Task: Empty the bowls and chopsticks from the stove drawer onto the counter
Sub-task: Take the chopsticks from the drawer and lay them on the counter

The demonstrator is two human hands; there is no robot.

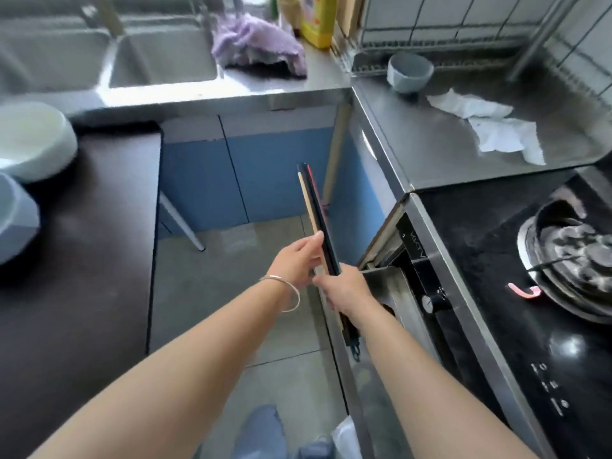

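Observation:
A bundle of chopsticks (314,207), dark, red and pale wood, points up and away over the floor. My right hand (344,289) is closed around their lower part. My left hand (298,260), with a silver bangle at the wrist, touches them just above, thumb and fingers against the sticks. The stove drawer (381,293) stands pulled out below my right hand, its inside mostly hidden. On the dark counter (92,260) at left sit a white bowl (33,140) and a blue-grey bowl (13,217). Another blue bowl (410,71) stands on the steel counter (447,140) at the back right.
A gas burner (576,256) sits on the black stove top at right. Crumpled white paper (490,127) lies on the steel counter. A double sink (159,58), a purple cloth (258,44) and a yellow bottle (318,21) are at the back. A dish rack (463,34) stands behind the blue bowl.

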